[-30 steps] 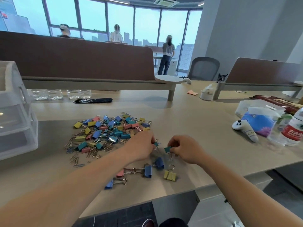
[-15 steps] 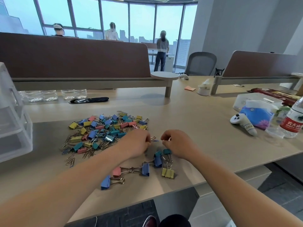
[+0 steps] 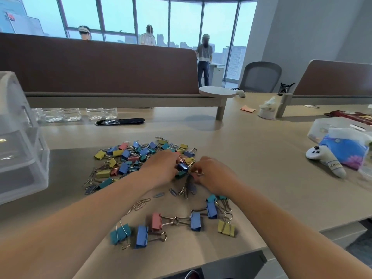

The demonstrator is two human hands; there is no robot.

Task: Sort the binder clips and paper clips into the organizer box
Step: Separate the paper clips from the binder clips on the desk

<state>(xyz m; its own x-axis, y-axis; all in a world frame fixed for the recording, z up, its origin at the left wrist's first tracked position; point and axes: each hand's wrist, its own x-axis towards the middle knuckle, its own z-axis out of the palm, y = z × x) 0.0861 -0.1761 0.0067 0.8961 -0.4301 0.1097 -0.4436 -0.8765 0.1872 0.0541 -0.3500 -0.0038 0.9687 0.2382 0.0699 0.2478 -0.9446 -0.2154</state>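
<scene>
A heap of coloured binder clips and paper clips [image 3: 128, 160] lies mid-table. My left hand [image 3: 161, 170] is at the heap's right edge, fingers curled round a blue binder clip [image 3: 182, 166]. Just to its right, my right hand [image 3: 213, 176] pinches a small clip [image 3: 196, 174]. Nearer me lies a row of larger binder clips: teal [image 3: 120, 233], blue [image 3: 142, 236], pink [image 3: 156, 220], blue [image 3: 195, 221], yellow [image 3: 225, 228]. Loose paper clips [image 3: 141, 204] lie between heap and row. The clear plastic organizer box [image 3: 22, 150] stands at the far left.
A white game controller [image 3: 322, 160] and a blue tissue pack [image 3: 344, 150] lie at the right. Clear cups [image 3: 80, 114] and a black flat case [image 3: 119, 121] sit behind the heap. A brown divider [image 3: 100, 65] runs across the back. The table's front edge [image 3: 231, 256] is close.
Both hands moved away from me, from the near row of clips into the heap's right edge. The view shifted closer to the table.
</scene>
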